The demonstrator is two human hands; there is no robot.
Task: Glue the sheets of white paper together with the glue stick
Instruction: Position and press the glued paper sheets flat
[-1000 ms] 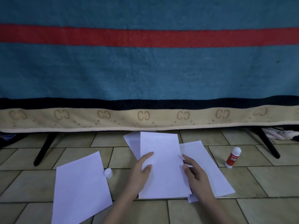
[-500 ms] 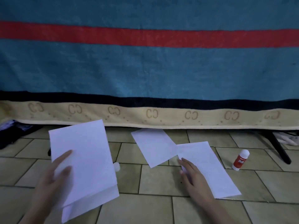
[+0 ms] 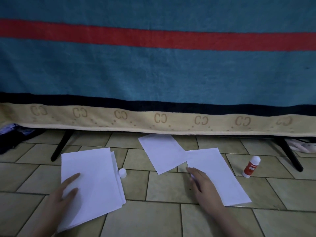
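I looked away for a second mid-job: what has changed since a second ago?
The left hand carried the top sheet off the middle pile leftward and now presses it flat on the left stack of paper beside the small white cap. The right hand stayed on the right sheet, now uncovered with the middle sheet. The glue stick stayed upright.

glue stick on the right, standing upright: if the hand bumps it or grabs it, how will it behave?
The glue stick stands upright on the tile floor, tall for its narrow base, so a sideways bump would probably tip it. Its body looks cylindrical, so once down it would likely roll. It looks small and plastic, probably light and rigid enough for the right hand to pinch.
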